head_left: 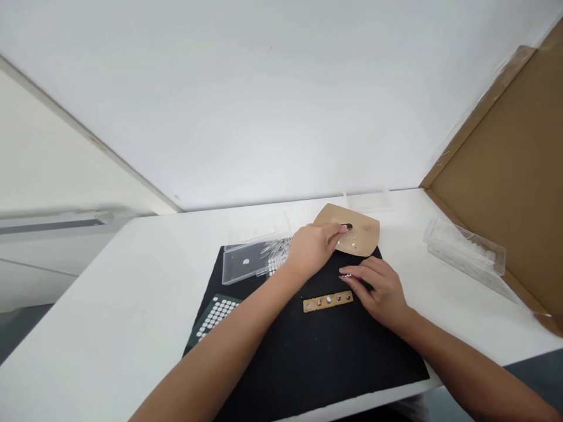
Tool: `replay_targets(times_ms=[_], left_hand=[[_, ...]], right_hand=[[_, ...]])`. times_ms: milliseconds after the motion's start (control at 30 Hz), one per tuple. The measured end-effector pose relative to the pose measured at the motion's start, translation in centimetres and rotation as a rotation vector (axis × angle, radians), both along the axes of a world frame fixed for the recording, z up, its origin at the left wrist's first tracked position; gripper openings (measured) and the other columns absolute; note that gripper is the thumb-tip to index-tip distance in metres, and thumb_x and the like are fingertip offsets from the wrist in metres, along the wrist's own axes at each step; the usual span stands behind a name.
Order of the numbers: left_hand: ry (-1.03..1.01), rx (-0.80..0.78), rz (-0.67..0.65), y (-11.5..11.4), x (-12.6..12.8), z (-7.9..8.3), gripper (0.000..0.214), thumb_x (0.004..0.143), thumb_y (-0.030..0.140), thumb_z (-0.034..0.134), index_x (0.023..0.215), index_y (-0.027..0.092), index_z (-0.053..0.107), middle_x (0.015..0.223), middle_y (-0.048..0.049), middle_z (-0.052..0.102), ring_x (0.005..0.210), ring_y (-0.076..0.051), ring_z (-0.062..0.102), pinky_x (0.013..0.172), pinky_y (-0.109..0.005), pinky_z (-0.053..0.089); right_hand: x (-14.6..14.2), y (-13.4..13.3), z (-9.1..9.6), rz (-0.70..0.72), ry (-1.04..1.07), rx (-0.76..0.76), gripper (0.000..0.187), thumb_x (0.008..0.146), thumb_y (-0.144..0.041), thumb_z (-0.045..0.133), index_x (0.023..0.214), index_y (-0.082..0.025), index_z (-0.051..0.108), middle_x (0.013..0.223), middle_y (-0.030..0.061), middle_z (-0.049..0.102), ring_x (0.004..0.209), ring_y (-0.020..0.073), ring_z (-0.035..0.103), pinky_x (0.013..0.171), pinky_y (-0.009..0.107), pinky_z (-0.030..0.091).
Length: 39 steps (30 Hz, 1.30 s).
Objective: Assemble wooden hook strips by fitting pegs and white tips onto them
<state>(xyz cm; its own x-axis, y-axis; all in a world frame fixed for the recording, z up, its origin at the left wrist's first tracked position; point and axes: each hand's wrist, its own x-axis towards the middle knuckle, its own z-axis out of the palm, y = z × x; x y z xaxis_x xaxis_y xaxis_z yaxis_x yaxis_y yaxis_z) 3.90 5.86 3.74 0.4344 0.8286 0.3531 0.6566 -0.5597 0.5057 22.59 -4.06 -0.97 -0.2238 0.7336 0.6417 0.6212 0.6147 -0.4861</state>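
My left hand reaches over a brown paper sheet, its thumb and finger closed on a small black object; most of that object is hidden. White bits and specks lie on the paper below the fingertips. Closer to me, my right hand pinches a small shiny piece, too small to make out exactly. Just below and left of these fingers, a tan strip with a row of several round silvery and white spots rests on the black mat.
A clear plastic box with thin clear pieces stands left of my left hand. A dark green sheet of white dots lies beside my left forearm. On the right is another clear box, near a brown cardboard panel.
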Motion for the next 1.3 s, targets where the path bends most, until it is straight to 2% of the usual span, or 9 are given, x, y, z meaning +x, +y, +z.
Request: replay_targets(times_ms=[100, 200, 333, 467, 633, 833, 1000, 1167, 1300], left_hand=[[-0.171, -0.026, -0.009, -1.6, -0.9, 0.9, 0.016, 0.103, 0.029, 0.067, 0.106, 0.021, 0.081, 0.091, -0.0027, 0.083, 0.060, -0.013, 0.069, 0.064, -0.024, 0.053], [-0.300, -0.134, -0.158, -4.0, -2.2, 1.4, 0.018, 0.103, 0.032, 0.067, 0.105, 0.019, 0.079, 0.102, -0.0060, 0.079, 0.056, -0.008, 0.063, 0.057, -0.022, 0.051], [-0.416, -0.243, -0.241, -7.2, -3.2, 0.2, 0.023, 0.094, 0.034, 0.081, 0.111, 0.018, 0.080, 0.098, -0.0050, 0.072, 0.054, -0.006, 0.058, 0.052, -0.019, 0.050], [-0.405, -0.189, -0.235, -8.7, -3.8, -1.2, 0.020, 0.097, 0.029, 0.078, 0.115, 0.022, 0.082, 0.099, -0.0060, 0.071, 0.059, -0.007, 0.058, 0.051, -0.018, 0.048], [-0.458, -0.169, -0.224, -8.9, -4.5, -2.1, 0.009, 0.097, 0.025, 0.077, 0.100, 0.021, 0.085, 0.096, -0.0071, 0.077, 0.064, -0.010, 0.066, 0.054, -0.019, 0.051], [-0.482, -0.120, -0.238, -9.2, -5.3, -3.2, 0.008, 0.097, 0.020, 0.078, 0.098, 0.021, 0.085, 0.095, -0.0076, 0.080, 0.071, -0.013, 0.074, 0.063, -0.021, 0.058], [-0.315, -0.030, -0.395, -8.0, -8.2, -2.3, 0.014, 0.099, 0.012, 0.072, 0.104, 0.020, 0.083, 0.099, -0.0087, 0.079, 0.083, -0.015, 0.076, 0.072, -0.023, 0.061], [-0.213, -0.123, -0.442, -7.0, -11.2, -1.2, 0.014, 0.100, 0.015, 0.072, 0.103, 0.022, 0.083, 0.099, -0.0074, 0.078, 0.081, -0.015, 0.075, 0.070, -0.023, 0.059], [-0.120, -0.190, -0.469, -7.1, -11.6, -1.1, 0.013, 0.102, 0.017, 0.069, 0.099, 0.021, 0.082, 0.100, -0.0058, 0.078, 0.081, -0.014, 0.075, 0.070, -0.022, 0.058]], right_hand=[[0.0, 0.0, 0.0, -0.005, -0.002, -0.001, 0.013, 0.106, -0.025, 0.068, 0.111, -0.024, 0.080, 0.080, 0.0028, 0.074, 0.074, 0.0184, 0.064, 0.071, 0.034, 0.051], [0.1, 0.0, 0.0, -0.023, -0.004, 0.007, 0.012, 0.105, -0.026, 0.069, 0.109, -0.024, 0.080, 0.077, 0.0020, 0.071, 0.073, 0.0182, 0.063, 0.069, 0.033, 0.049], [-0.2, -0.2, -0.1, -0.008, -0.035, 0.026, 0.010, 0.105, -0.025, 0.070, 0.106, -0.024, 0.080, 0.076, 0.0013, 0.071, 0.072, 0.0173, 0.062, 0.068, 0.033, 0.046], [-0.5, -0.5, -0.3, 0.013, -0.047, 0.056, 0.010, 0.104, -0.022, 0.071, 0.098, -0.023, 0.078, 0.076, 0.0013, 0.071, 0.072, 0.0166, 0.062, 0.068, 0.034, 0.045], [-0.6, -0.6, -0.7, 0.055, -0.036, 0.051, 0.010, 0.103, -0.023, 0.073, 0.111, -0.024, 0.079, 0.080, 0.0012, 0.074, 0.075, 0.0165, 0.064, 0.069, 0.034, 0.045], [-0.6, -0.6, -0.9, 0.119, -0.085, -0.005, 0.012, 0.102, -0.023, 0.074, 0.113, -0.025, 0.078, 0.081, 0.0006, 0.073, 0.077, 0.0171, 0.064, 0.073, 0.034, 0.045], [-0.4, -0.7, -0.5, 0.132, -0.134, -0.089, 0.024, 0.098, -0.036, 0.079, 0.119, -0.025, 0.075, 0.094, 0.0038, 0.072, 0.086, 0.0209, 0.064, 0.077, 0.037, 0.045], [-0.2, -0.9, 0.0, 0.172, -0.201, -0.158, 0.039, 0.090, -0.033, 0.084, 0.126, -0.025, 0.070, 0.100, 0.0038, 0.070, 0.096, 0.0240, 0.063, 0.088, 0.043, 0.044], [-0.2, -0.9, -0.1, 0.216, -0.256, -0.192, 0.042, 0.089, -0.031, 0.085, 0.127, -0.026, 0.070, 0.107, 0.0048, 0.071, 0.102, 0.0253, 0.063, 0.092, 0.045, 0.042]])
